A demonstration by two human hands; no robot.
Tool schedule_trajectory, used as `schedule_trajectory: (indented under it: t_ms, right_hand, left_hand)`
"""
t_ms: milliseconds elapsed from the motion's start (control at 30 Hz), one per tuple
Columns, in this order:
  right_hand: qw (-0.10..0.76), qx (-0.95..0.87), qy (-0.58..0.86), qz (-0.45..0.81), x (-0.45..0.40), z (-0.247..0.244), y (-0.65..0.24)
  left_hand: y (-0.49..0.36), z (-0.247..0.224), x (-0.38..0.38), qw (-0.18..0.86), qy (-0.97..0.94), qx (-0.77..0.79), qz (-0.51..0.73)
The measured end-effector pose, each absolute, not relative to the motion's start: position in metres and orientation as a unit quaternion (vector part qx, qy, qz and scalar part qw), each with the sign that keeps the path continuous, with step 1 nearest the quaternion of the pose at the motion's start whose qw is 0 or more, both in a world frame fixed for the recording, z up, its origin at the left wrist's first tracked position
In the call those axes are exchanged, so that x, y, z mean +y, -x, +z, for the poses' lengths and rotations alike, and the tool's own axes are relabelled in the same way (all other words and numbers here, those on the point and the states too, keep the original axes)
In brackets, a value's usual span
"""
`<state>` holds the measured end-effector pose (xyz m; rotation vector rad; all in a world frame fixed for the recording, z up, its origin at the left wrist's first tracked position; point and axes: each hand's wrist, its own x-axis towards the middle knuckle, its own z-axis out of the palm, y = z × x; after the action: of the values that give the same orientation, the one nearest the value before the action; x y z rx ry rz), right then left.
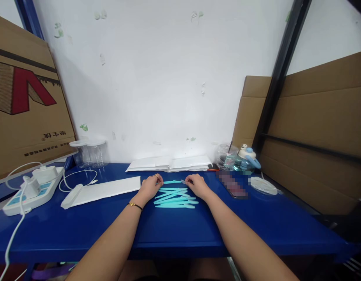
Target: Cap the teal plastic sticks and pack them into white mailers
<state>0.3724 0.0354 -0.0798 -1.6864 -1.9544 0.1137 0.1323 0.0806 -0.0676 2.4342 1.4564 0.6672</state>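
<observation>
Between my two hands lies a thin turquoise stick (172,182) above the blue table top. My left hand (153,185) has its fingers pinched on the stick's left end. At the stick's other end, my right hand (196,184) is closed on a small clear tip. Just below the hands, several similar turquoise sticks (174,202) lie in a loose, partly crossed pile on the table. A long white packet (106,191) rests left of my left hand.
White packets (168,164) lie along the wall. A power strip (37,193) with cables and clear jars (97,154) stand left. On the right are a phone (231,185), a plastic cup (226,157), a bottle (245,160) and a coiled cable (264,186). Cardboard flanks both sides.
</observation>
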Motion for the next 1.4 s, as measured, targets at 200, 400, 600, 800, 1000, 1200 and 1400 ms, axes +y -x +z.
schedule_trajectory:
  t_ms: [200, 400, 600, 800, 1000, 1200, 1400]
  right_hand:
    - [0.284, -0.735, 0.614, 0.046, 0.033, -0.077, -0.371]
    - [0.288, -0.739, 0.608, 0.041, 0.031, -0.075, -0.372]
    - [0.284, -0.763, 0.58, 0.038, 0.028, -0.074, -0.359]
    - [0.302, -0.735, 0.607, 0.025, 0.034, -0.074, -0.377]
    - [0.292, -0.686, 0.667, 0.014, 0.04, -0.084, -0.413]
    - [0.292, -0.67, 0.682, 0.027, 0.046, -0.089, -0.401]
    - [0.344, -0.679, 0.643, 0.086, 0.044, -0.087, -0.394]
  left_hand:
    - [-0.133, -0.065, 0.078, 0.115, -0.832, 0.496, 0.222]
    - [-0.132, -0.064, 0.077, 0.121, -0.829, 0.492, 0.237]
    - [-0.138, -0.061, 0.071, 0.116, -0.849, 0.453, 0.245]
    - [-0.139, -0.065, 0.073, 0.081, -0.828, 0.501, 0.24]
    - [-0.136, -0.064, 0.071, 0.081, -0.851, 0.475, 0.209]
    - [-0.136, -0.065, 0.072, 0.129, -0.863, 0.457, 0.171]
    - [-0.135, -0.064, 0.071, 0.126, -0.856, 0.459, 0.201]
